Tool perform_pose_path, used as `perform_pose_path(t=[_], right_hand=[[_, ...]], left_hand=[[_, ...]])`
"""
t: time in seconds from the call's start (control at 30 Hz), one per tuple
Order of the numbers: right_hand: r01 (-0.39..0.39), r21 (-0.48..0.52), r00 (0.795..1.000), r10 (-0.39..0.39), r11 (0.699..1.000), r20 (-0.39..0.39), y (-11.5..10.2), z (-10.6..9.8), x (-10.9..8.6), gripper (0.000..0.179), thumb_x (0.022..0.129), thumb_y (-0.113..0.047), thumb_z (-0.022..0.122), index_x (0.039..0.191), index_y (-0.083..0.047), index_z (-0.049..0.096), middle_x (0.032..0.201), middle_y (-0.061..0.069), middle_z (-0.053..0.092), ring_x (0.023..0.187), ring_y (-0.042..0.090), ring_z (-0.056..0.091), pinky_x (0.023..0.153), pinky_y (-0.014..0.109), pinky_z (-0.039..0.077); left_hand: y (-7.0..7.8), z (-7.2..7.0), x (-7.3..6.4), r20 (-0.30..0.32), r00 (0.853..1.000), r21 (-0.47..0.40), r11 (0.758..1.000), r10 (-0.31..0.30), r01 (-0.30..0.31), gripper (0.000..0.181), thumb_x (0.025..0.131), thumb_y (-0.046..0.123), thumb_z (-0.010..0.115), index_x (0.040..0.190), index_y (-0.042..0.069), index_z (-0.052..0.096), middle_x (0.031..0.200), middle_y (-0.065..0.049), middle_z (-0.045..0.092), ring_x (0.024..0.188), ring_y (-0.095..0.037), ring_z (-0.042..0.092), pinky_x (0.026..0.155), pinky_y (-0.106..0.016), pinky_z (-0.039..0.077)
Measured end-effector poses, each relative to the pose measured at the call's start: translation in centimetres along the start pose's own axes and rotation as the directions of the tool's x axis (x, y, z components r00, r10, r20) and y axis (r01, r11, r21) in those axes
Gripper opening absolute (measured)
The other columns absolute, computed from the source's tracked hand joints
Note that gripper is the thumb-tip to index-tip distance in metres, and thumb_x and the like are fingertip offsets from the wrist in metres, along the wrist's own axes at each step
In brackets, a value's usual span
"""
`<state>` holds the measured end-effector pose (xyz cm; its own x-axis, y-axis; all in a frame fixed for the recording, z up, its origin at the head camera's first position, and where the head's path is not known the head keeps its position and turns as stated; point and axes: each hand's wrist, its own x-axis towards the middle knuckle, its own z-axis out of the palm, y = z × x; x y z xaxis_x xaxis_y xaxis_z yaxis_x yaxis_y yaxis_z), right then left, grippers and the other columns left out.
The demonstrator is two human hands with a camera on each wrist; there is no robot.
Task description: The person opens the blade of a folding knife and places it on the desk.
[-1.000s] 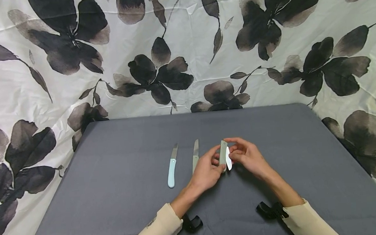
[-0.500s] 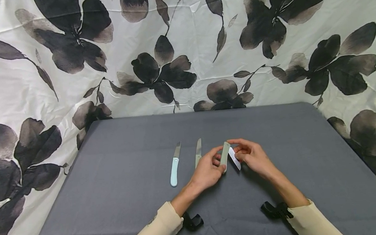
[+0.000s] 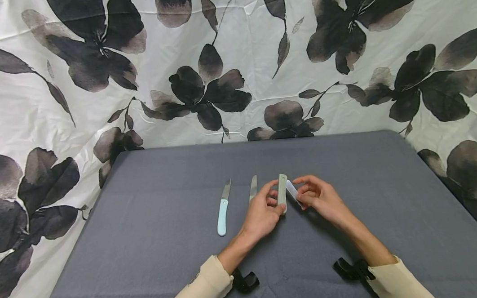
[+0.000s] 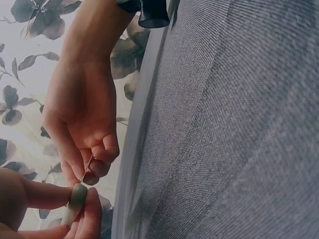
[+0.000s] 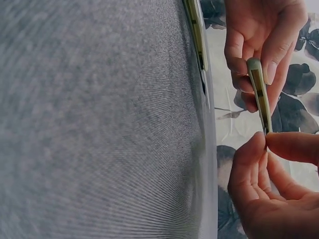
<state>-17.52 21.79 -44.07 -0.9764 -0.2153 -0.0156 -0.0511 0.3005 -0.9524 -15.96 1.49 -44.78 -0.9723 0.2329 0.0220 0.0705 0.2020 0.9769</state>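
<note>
My left hand (image 3: 262, 213) holds a folding knife by its pale green handle (image 3: 282, 194), fingers and thumb on either side. The blade (image 3: 292, 190) stands partly swung out from the handle at a narrow angle, its pivot at the top. My right hand (image 3: 323, 199) pinches the blade near its lower end between thumb and fingers. In the right wrist view the slot side of the handle (image 5: 258, 87) faces the camera. Behind my left hand lies a second green-handled knife (image 3: 253, 185), unfolded, its handle mostly hidden. Left of it lies an unfolded light blue knife (image 3: 222, 218).
A dark grey cloth covers the table (image 3: 163, 180). A white curtain (image 3: 253, 40) with black flowers hangs behind its far edge. Black wrist mounts (image 3: 245, 281) sit under both sleeves.
The blade has swung outward from beside the handle. My right hand has moved slightly right, its index finger coming away from the handle's top. The two lying knives have stayed put.
</note>
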Motion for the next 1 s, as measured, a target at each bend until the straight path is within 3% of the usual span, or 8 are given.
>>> perform_pose_path(t=[0.23,0.53,1.0], right_hand=[[0.002,0.024,1.000,-0.002,1.000,0.003,0.1,-0.1,-0.1,0.037,0.096,0.001,0.068,0.132,0.007,0.060,0.098,0.015,0.065,0.074,0.011,0.067,0.067,0.032,0.059],[-0.013,-0.010,1.000,0.013,1.000,0.004,0.6,-0.5,-0.1,0.035,0.097,-0.001,0.068,0.131,0.003,0.064,0.101,0.016,0.067,0.080,0.016,0.071,0.069,0.035,0.060],[0.019,-0.088,1.000,-0.021,0.996,-0.022,1.2,-1.3,-0.2,0.031,0.097,-0.003,0.068,0.129,-0.003,0.070,0.098,0.014,0.068,0.077,0.015,0.068,0.067,0.032,0.058]], left_hand=[[0.1,-0.1,-0.1,0.013,1.000,-0.003,1.000,-0.008,0.008,0.063,0.091,-0.003,0.070,0.150,0.013,0.053,0.120,-0.015,0.068,0.083,-0.005,0.064,0.072,-0.017,0.053],[-0.1,-0.3,-0.1,0.031,0.999,0.013,1.000,-0.017,0.016,0.062,0.090,-0.004,0.071,0.148,0.008,0.054,0.118,-0.016,0.068,0.083,-0.008,0.064,0.070,-0.018,0.052],[-0.4,-0.5,0.2,0.064,0.998,0.033,0.999,0.005,-0.007,0.063,0.088,-0.006,0.070,0.148,0.007,0.055,0.115,-0.018,0.069,0.082,-0.009,0.066,0.069,-0.017,0.051]])
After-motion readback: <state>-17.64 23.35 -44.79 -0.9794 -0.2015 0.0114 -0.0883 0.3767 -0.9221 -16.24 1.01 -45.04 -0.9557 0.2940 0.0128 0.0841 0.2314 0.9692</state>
